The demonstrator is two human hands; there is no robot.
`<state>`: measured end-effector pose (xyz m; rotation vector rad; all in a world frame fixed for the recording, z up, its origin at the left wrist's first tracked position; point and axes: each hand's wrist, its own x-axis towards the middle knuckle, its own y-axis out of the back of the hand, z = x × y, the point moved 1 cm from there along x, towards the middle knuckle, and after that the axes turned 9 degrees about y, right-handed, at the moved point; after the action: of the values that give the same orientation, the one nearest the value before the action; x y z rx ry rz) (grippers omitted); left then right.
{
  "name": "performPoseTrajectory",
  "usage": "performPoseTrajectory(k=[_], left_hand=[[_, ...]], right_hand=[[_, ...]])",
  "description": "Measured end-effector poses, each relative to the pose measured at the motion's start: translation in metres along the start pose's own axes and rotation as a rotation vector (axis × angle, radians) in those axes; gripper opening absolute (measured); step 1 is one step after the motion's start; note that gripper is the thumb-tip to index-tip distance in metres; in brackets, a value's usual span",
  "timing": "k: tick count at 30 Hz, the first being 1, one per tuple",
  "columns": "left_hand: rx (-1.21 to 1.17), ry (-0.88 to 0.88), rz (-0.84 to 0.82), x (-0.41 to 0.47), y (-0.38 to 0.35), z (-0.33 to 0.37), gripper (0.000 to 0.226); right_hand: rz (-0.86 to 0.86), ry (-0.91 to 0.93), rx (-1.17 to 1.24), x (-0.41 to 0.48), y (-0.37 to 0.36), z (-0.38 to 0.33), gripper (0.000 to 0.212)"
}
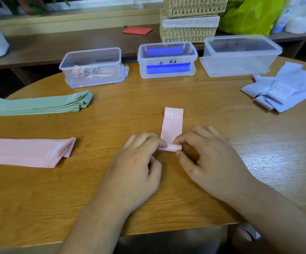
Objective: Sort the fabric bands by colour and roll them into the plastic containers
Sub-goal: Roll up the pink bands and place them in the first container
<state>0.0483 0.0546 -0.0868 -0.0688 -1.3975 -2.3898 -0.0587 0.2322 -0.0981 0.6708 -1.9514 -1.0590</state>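
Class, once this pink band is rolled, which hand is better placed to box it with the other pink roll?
Probably the left hand: both pinch the pink band, but the container holding the pink roll stands far left, that hand's side; the right hand must cross.

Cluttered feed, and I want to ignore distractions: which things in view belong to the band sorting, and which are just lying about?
Job: pink band, its near end pinched by left hand and right hand; pink stack; green stack; lilac pile; left container holding a pink roll; middle container; right container.
Lying about: wicker baskets; red card; lime bag.
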Motion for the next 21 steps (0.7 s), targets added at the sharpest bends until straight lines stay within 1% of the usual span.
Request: performPoseTrajectory(k=[3, 6, 9, 15, 19, 21], left_hand=[[0.028, 0.010, -0.020, 0.001, -0.001, 0.000, 0.046], [0.046, 0.011, -0.033, 0.001, -0.002, 0.000, 0.052], [0.045, 0.021, -0.034, 0.002, -0.003, -0.001, 0.054], [0.030, 0.058, -0.027, 0.002, -0.004, 0.001, 0.056], [0.033, 0.069, -0.016, 0.002, -0.004, 0.001, 0.056], [0.019, 0.073, -0.009, 0.001, -0.003, 0.001, 0.056]], right_hand=[[0.025, -0.006, -0.003, 0.001, 0.000, 0.000, 0.028], [0.063, 0.053, 0.031, 0.000, 0.001, -0.003, 0.024], [0.053, 0.087, 0.014, 0.000, 0.001, -0.004, 0.022], [0.046, 0.041, -0.019, 0.004, -0.004, 0.003, 0.026], [0.041, -0.009, -0.022, 0.012, -0.006, 0.007, 0.023], [0.045, -0.016, 0.014, 0.012, -0.006, 0.008, 0.022]])
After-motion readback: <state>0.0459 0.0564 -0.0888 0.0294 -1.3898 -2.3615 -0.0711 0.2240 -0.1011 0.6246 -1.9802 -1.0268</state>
